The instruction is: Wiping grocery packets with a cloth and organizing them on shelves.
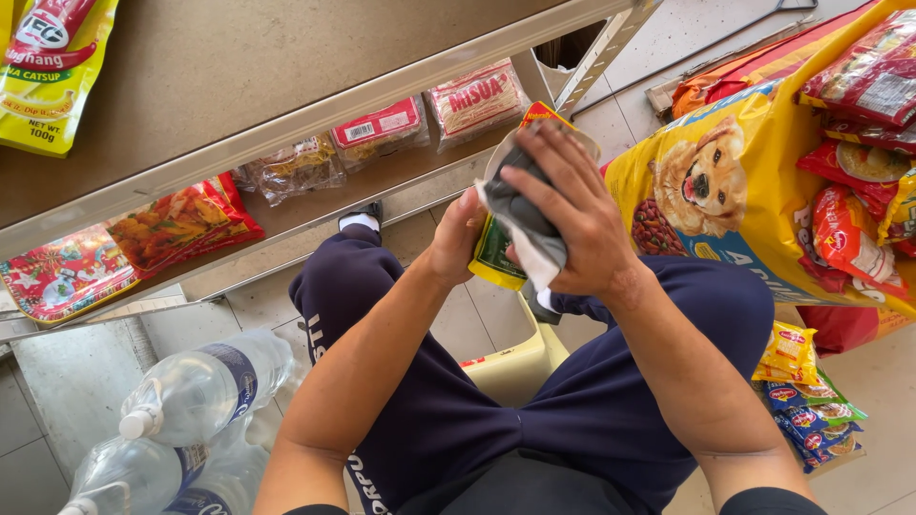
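My left hand (456, 236) grips a yellow and green stand-up pouch (495, 256) by its left edge, in front of my knees. My right hand (571, 212) presses a crumpled grey and white cloth (521, 212) against the pouch's face, fingers spread over it. The cloth and my right hand hide most of the pouch. I sit on a pale plastic stool (510, 367) in dark blue trousers, facing a metal shelf (315, 114).
The shelf holds a yellow sauce pouch (50, 72) on top and red snack packs (181, 224) and clear noodle packs (382, 129) below. Water bottles (196, 391) lie at lower left. A yellow pet-food sack (735, 200) and small packets (811, 405) stand at right.
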